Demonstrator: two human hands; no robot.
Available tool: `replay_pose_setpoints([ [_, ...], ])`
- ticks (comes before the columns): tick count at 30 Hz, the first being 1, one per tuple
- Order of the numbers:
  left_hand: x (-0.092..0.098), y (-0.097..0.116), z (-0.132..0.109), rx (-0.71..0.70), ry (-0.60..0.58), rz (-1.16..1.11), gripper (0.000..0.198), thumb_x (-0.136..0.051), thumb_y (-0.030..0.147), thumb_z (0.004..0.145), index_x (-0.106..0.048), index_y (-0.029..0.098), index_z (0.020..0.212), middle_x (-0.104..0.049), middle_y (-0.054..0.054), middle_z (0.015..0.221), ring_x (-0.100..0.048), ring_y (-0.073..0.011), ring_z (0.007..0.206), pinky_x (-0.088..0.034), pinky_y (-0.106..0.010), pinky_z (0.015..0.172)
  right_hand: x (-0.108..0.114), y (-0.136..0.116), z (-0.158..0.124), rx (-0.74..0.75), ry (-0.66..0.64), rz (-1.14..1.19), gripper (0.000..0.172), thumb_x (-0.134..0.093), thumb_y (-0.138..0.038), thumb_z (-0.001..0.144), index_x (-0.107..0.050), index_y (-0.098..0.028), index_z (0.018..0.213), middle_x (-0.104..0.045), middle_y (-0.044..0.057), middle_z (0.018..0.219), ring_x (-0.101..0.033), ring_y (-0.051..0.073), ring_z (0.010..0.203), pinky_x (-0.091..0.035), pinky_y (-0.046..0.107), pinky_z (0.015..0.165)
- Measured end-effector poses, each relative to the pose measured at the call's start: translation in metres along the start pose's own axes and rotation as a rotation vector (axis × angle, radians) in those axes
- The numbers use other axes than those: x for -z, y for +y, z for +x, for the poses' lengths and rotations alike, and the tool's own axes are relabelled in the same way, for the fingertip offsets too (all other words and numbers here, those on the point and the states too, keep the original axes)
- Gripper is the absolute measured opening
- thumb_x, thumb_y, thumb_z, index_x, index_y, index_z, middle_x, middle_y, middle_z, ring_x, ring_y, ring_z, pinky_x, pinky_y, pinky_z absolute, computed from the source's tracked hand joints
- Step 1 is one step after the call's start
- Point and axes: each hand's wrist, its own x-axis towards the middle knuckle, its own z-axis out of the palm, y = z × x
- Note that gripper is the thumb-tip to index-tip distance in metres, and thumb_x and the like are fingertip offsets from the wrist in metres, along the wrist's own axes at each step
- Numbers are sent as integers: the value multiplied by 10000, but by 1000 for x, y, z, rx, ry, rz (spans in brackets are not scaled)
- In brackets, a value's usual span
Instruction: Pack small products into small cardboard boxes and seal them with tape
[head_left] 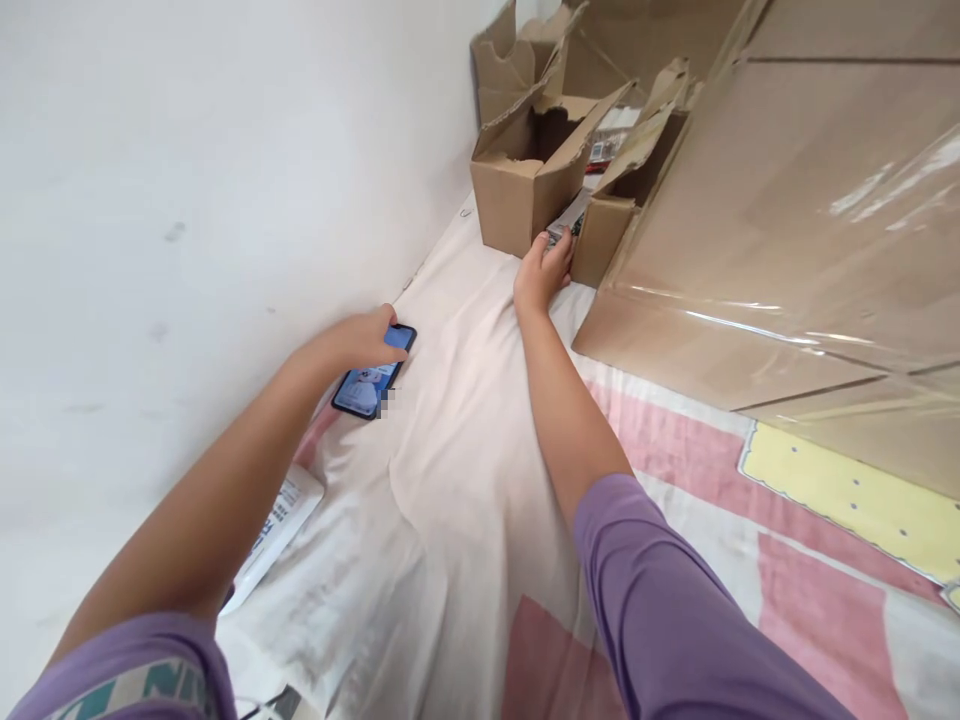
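Note:
A smartphone [363, 388] with a lit blue screen is by the wall on the left, lying along the pale sheet. My left hand [364, 340] grips its upper part, with the fingers at the far edge and the thumb at the near side. Farther off, my right hand [541, 275] reaches into the gap between two open cardboard boxes. Its fingers are closed around the near end of a small clear-and-grey packet [571, 214], whose far part goes back between the boxes. What is inside the packet is too small to make out.
The left open box [504, 208] stands near the white wall [187, 200], the narrower box [598, 235] right of the gap. A large taped carton [787, 220] fills the right side. A white pouch [281, 520] lies under my left forearm on the wrinkled sheet [442, 470].

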Motion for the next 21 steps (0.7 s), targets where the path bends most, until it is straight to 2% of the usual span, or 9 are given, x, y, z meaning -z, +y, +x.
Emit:
replay_pose_setpoints([
  [4,-1,6,6,-10,-15,59,758,-684,560,775,-441,210,1402,-720,-104,1084,-719,-346,950,-534,-371,780,-1,0,1,-16,-35,-2,589,-185,-452,1058,-355,-112,1508,-359,240,1565,-260,365,1564,-209,662,1203],
  [9,-1,7,10,13,-37,61,807,-752,547,733,-427,236,1405,-725,-99,1057,-727,-348,933,-538,-363,769,-10,9,5,52,-38,36,653,-92,-521,1056,-329,-130,1523,-319,235,1564,-201,394,1579,-182,734,1175],
  [17,-6,-8,20,-11,-99,-5,851,-787,530,703,-389,288,1416,-712,-34,934,-726,-300,823,-509,-334,687,-13,15,5,137,-11,4,674,-60,-519,1054,-350,-121,1513,-344,236,1534,-250,384,1566,-249,706,1163],
  [21,-2,-9,18,-4,-152,-15,857,-773,518,709,-359,284,1423,-702,-25,932,-716,-268,762,-502,-313,635,-7,7,2,41,-55,78,634,-112,-489,1061,-319,-127,1539,-322,236,1575,-214,378,1581,-221,713,1181],
])
